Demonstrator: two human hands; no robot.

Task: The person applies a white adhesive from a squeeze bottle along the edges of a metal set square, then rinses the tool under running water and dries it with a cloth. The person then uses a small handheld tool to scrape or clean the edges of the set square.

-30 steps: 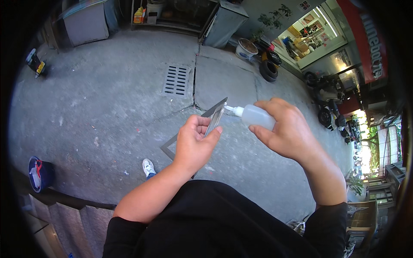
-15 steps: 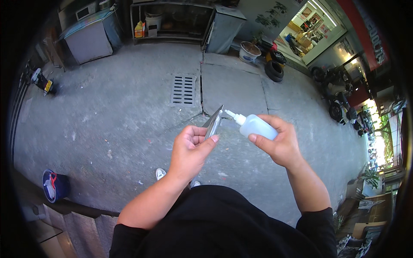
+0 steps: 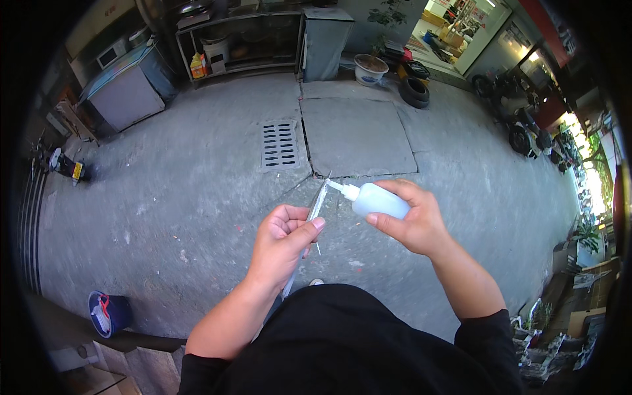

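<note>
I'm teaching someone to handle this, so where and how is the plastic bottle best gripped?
Probably around the wide, rounded body of the bottle, from the right, where the right hand holds it. The bottle is tilted, its narrow nozzle pointing left toward the thin grey piece in the left hand, so that end is better left free.

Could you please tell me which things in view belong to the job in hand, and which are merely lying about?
In the job:
thin grey piece, in the left hand
translucent squeeze bottle, in the right hand, nozzle at or near the piece's far end

Apparently just lying about:
dark blue bucket
black tyre
white plant pot
yellow container
</note>
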